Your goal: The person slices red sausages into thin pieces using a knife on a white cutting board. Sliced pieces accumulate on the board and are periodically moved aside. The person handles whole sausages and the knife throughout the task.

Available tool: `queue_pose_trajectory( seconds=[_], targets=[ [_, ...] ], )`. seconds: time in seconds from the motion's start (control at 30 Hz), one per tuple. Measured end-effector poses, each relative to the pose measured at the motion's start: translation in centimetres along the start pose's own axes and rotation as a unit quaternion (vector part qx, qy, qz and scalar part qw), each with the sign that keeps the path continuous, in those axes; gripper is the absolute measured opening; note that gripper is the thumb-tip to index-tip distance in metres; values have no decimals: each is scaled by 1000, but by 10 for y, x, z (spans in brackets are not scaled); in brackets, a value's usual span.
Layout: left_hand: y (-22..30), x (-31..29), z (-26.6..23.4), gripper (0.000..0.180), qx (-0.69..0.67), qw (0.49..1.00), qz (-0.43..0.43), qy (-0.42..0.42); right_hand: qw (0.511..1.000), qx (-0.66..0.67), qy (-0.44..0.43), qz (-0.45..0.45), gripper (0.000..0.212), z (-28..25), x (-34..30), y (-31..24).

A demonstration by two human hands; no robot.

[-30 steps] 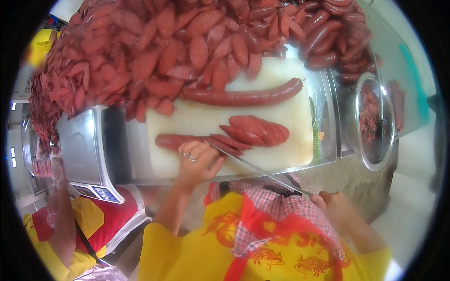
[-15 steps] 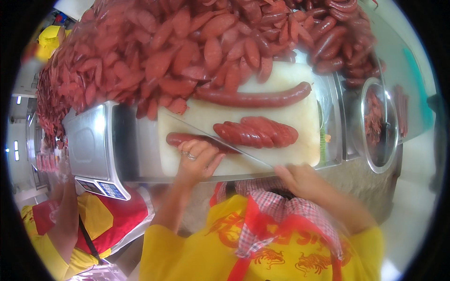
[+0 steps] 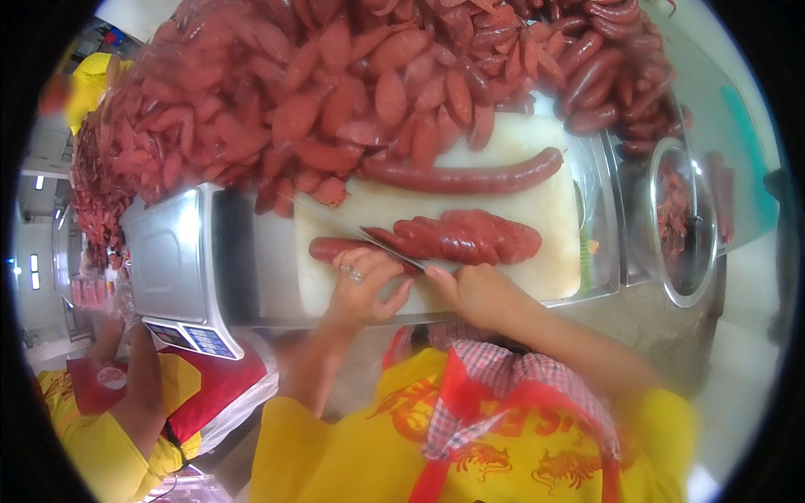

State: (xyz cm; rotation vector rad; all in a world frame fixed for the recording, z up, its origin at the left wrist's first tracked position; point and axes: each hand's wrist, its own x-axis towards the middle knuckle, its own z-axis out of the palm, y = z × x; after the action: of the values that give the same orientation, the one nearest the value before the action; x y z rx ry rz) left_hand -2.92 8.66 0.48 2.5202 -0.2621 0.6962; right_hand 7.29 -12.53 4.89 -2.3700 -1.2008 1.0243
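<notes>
knife (image 3: 369,239) now lying further left across the white cutting board (image 3: 553,268), right hand (image 3: 474,293) closing around its handle, left hand (image 3: 365,281) curling fingertips onto the uncut sausage end (image 3: 331,248); best slicing slantwise, fingertips tucked.

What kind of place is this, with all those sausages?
Probably a food stall or small meat-prep kitchen. A big heap of sliced red sausage fills the steel counter, a digital scale stands beside the white cutting board, and both hands are slicing more.
</notes>
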Motion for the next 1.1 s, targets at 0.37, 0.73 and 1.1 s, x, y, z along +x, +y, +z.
queue_pose_trajectory(
  seconds=[0.37,0.73,1.1],
  targets=[
    [19,-8,0,71,16,986,-167,-16,967,154,52,198,70,-34,-75,41],
    [44,0,20,33,53,993,-105,29,959,111,-27,258,66,-51,-175,32],
    [40,-1,26,35,70,993,-78,62,994,103,14,22,63,3,-25,34]
  ],
)
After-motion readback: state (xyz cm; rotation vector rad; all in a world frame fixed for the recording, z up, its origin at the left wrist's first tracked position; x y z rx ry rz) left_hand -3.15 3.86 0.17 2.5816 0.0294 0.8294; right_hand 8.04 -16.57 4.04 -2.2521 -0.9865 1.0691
